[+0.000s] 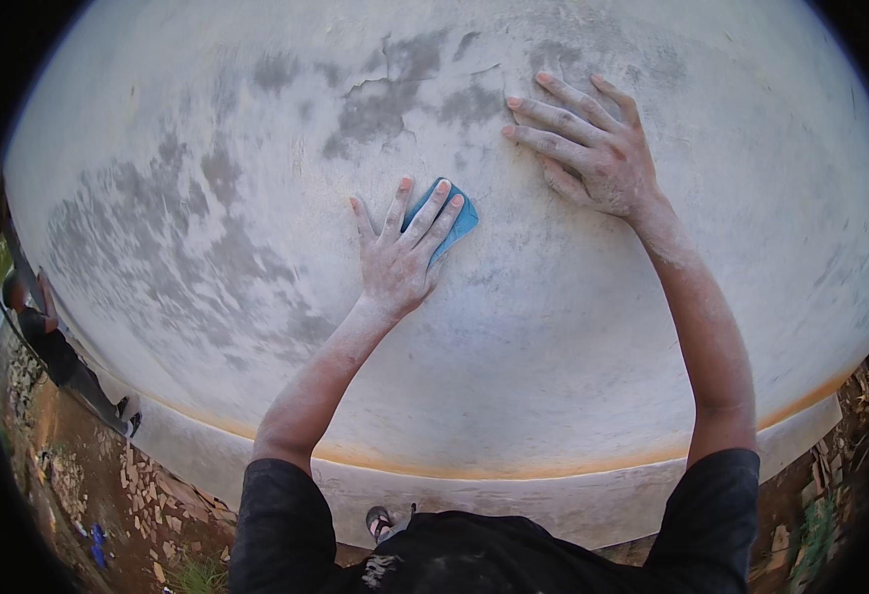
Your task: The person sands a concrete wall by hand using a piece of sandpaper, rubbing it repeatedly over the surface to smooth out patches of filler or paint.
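My left hand presses a blue sheet, possibly sandpaper, against a pale wall. Its fingers are spread, with the sheet showing beneath and beside some of them. Higher up and to the right, my right hand rests on the same wall with fingers apart and no tool visible in it. Whitish dust coats both hands and the forearms. Around and left of the hands, the wall shows grey patches where the white coat is worn or flaked, with cracked edges near the top.
A concrete ledge runs along the wall's foot below an orange-brown stripe. My sandalled foot is by it. At far left another person stands facing the wall. Broken stone pieces and grass cover the ground.
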### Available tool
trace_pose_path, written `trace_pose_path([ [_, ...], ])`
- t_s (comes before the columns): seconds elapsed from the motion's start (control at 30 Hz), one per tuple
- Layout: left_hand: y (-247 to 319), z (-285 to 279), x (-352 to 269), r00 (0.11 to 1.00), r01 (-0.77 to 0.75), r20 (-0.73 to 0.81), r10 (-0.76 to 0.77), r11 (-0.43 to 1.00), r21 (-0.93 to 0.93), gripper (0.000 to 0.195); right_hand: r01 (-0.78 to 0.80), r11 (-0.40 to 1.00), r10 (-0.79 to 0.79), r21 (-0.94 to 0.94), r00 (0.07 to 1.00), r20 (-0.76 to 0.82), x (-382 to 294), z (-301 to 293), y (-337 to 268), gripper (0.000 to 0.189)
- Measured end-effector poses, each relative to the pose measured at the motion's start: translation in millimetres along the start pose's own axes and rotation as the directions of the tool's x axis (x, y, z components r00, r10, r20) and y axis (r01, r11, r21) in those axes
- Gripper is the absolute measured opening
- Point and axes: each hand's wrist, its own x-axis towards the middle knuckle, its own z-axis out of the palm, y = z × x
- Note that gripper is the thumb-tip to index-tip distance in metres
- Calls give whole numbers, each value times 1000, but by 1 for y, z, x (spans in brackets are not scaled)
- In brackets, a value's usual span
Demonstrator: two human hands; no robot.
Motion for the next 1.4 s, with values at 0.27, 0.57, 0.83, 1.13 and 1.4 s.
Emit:
trace_pose_path([
  [0.27, -18, -10, 11, 972, 207, -104, -210, 978, -36, 53, -4, 999, 5, 43, 1000, -23, 2, -4, 0, 42],
  [0.57, -46, -17, 33, 946, 286, -158, -285, 958, -18, 58, 2, 1000, -1, 17, 1000, -26, 0, -8, 0, 40],
  [0.83, 63, -9, 36, 970, -136, 177, 167, 976, -172, 58, -95, 983, 104, 157, 993, -51, -4, 0, -19, 36],
  [1.13, 22, -6, 60, 904, -402, 92, 418, 903, -153, 62, 13, 949, -30, 316, 998, 49, -44, 12, -82, 59],
  [1.4, -20, -36, 73, 741, -591, 347, 575, 804, -69, 66, -118, 989, 112, 83, 991, 76, -43, 24, -122, 55],
])
